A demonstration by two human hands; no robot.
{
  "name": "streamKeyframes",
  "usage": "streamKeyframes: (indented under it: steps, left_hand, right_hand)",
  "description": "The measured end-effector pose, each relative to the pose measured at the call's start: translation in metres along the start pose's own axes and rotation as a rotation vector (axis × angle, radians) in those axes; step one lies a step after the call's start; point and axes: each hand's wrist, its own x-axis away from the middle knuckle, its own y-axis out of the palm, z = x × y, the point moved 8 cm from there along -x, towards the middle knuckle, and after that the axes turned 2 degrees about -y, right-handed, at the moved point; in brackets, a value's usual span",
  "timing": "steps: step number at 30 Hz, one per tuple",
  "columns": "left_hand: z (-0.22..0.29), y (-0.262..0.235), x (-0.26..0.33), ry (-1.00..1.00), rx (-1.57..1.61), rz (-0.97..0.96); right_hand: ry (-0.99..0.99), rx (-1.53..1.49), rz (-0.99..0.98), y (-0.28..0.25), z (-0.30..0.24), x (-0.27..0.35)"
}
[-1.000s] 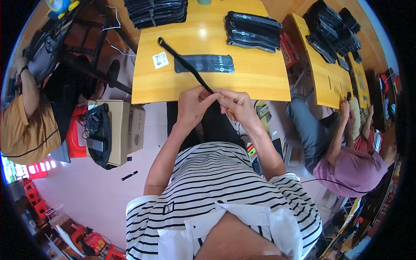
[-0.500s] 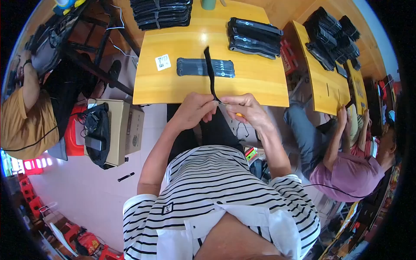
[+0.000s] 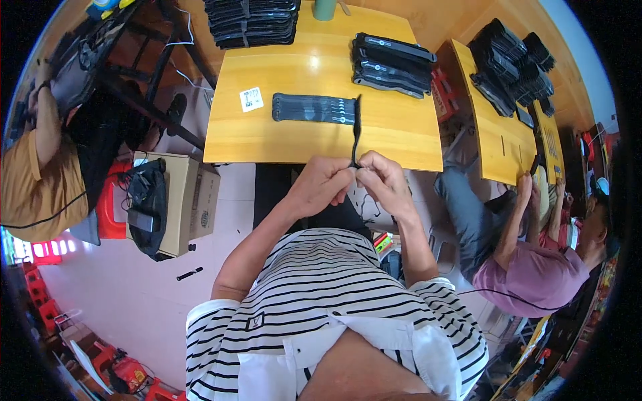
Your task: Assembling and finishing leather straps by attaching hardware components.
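A thin black strap (image 3: 356, 134) stands up from between my two hands just off the table's near edge. My left hand (image 3: 324, 184) is closed, its thumb and fingers pinching the strap's lower end. Right beside it, my right hand (image 3: 384, 184) is also closed in a pinch on the same end, the fingertips of both hands almost touching. What else my right hand may hold is hidden. Behind the strap, a flat row of black straps (image 3: 307, 108) lies on the yellow table (image 3: 267, 144), and the held strap's upper part overlaps its right end.
A white printed label (image 3: 251, 99) lies left of the row. Bundled black straps (image 3: 251, 23) stand at the back left, more straps (image 3: 391, 63) at the back right. A green cup (image 3: 324, 9) is at the far edge. People sit at both sides; a cardboard box (image 3: 180, 234) stands left.
Both hands have moved slightly right and nearer me, with the strap shifting right and leaning the other way. A small orange-yellow piece at my right hand no longer shows.
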Motion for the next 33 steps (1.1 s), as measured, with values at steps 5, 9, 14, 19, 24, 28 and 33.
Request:
streamKeyframes:
  steps: [5, 9, 14, 19, 24, 28, 33]
  left_hand:
    - [-0.013, 0.020, -0.006, 0.004, 0.097, -0.099]
    - [-0.013, 0.028, -0.011, 0.027, 0.325, -0.071]
    - [-0.026, 0.029, -0.011, -0.049, 0.409, -0.067]
    - [-0.022, 0.025, -0.004, -0.053, 0.253, -0.091]
    - [-0.019, 0.019, -0.005, -0.050, 0.015, -0.007]
    - [-0.016, 0.025, -0.006, 0.031, 0.177, -0.074]
    - [-0.006, 0.025, -0.004, 0.030, 0.143, -0.033]
  right_hand:
    - [0.115, -0.194, 0.000, -0.005, 0.016, 0.011]
    - [0.187, -0.554, 0.088, -0.005, 0.011, 0.011]
    - [0.390, -0.787, 0.206, -0.004, 0.028, 0.014]
    - [0.211, -0.411, 0.146, -0.006, 0.022, 0.013]
    - [0.241, -0.247, 0.059, 0.004, 0.021, 0.016]
    - [0.302, -0.591, 0.123, 0.003, 0.022, 0.019]
    - [0.512, -0.969, 0.230, 0.001, 0.033, 0.023]
